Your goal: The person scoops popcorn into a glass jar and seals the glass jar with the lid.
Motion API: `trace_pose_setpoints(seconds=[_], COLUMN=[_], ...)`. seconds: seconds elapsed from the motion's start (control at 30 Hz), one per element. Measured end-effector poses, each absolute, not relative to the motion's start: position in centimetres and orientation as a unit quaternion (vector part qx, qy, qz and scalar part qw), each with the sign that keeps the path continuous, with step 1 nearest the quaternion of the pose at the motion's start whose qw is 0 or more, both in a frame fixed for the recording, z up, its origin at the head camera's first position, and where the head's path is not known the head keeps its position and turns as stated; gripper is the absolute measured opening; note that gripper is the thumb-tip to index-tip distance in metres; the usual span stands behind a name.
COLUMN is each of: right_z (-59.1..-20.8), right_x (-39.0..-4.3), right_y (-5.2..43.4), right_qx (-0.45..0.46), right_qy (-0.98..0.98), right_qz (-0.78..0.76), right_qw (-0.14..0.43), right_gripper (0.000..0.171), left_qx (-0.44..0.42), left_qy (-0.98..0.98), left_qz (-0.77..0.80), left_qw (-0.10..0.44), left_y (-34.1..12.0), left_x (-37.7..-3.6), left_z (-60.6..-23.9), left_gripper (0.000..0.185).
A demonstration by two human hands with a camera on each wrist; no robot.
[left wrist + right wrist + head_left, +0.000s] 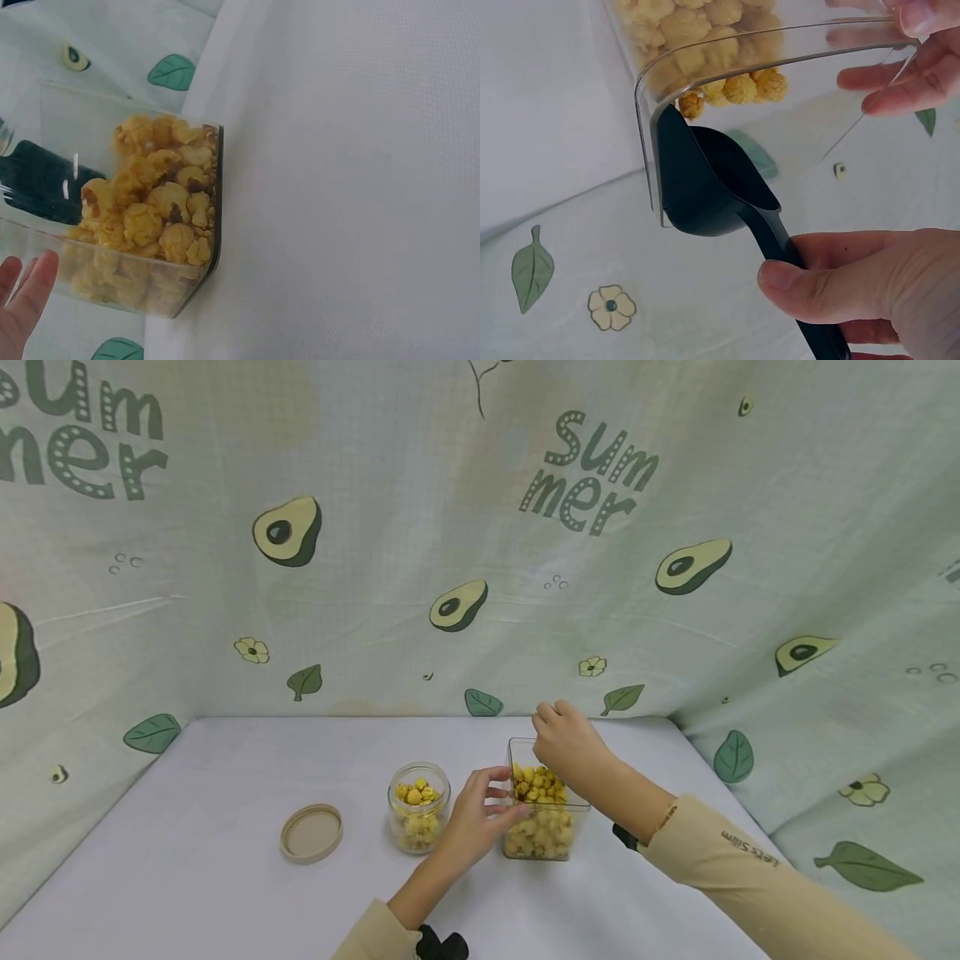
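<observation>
While the left hand [480,814] steadies the light, slippery clear box [542,835] low in the middle, fingers spread on its side, the right hand [870,296] pinches the stiff black scoop [712,187] by its handle.

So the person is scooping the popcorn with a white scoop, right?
Not quite: the scoop is black, not white, as the right wrist view shows. The right hand holds its handle at the rim of the clear popcorn box, and the left hand steadies that box.
</observation>
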State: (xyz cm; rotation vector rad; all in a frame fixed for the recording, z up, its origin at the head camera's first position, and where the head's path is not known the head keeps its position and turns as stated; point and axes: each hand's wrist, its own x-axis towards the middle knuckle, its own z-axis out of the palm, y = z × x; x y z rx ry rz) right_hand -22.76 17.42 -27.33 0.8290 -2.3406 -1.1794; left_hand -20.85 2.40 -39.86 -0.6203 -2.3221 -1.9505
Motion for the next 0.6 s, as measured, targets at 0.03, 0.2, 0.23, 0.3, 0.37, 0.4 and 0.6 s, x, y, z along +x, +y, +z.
trace_pose_setpoints(seconds=[0.03,0.2,0.23,0.3,0.37,0.4,0.6], right_z=[-27.3,-28.1,-28.3,-28.7,-28.8,-28.8,-28.3], right_x=[-22.8,-23.5,-23.6,-23.8,-24.0,-24.0,-24.4], right_y=[17.5,18.6,18.9,19.5,20.0,20.1,20.8], right_qx=[0.299,0.314,0.317,0.324,0.331,0.333,0.350], right_qy=[-0.833,-0.841,-0.846,-0.859,-0.869,-0.873,-0.888], right_qz=[-0.421,-0.411,-0.403,-0.376,-0.348,-0.335,-0.280], right_qw=[0.197,0.160,0.147,0.127,0.122,0.121,0.105], right_gripper=[0.014,0.008,0.007,0.007,0.007,0.008,0.009], left_qx=[-0.201,-0.203,-0.204,-0.206,-0.206,-0.206,-0.204], left_qy=[-0.750,-0.746,-0.744,-0.744,-0.743,-0.744,-0.749], left_qz=[-0.630,-0.634,-0.636,-0.636,-0.636,-0.636,-0.630], left_qw=[0.023,0.018,0.016,0.014,0.013,0.014,0.022], left_y=[2.4,2.4,2.4,2.4,2.4,2.4,2.3], left_x=[-20.8,-20.7,-20.6,-20.6,-20.6,-20.6,-20.8], left_z=[-39.8,-39.6,-39.6,-39.6,-39.5,-39.5,-39.7], left_gripper=[0.053,0.054,0.054,0.055,0.056,0.056,0.055])
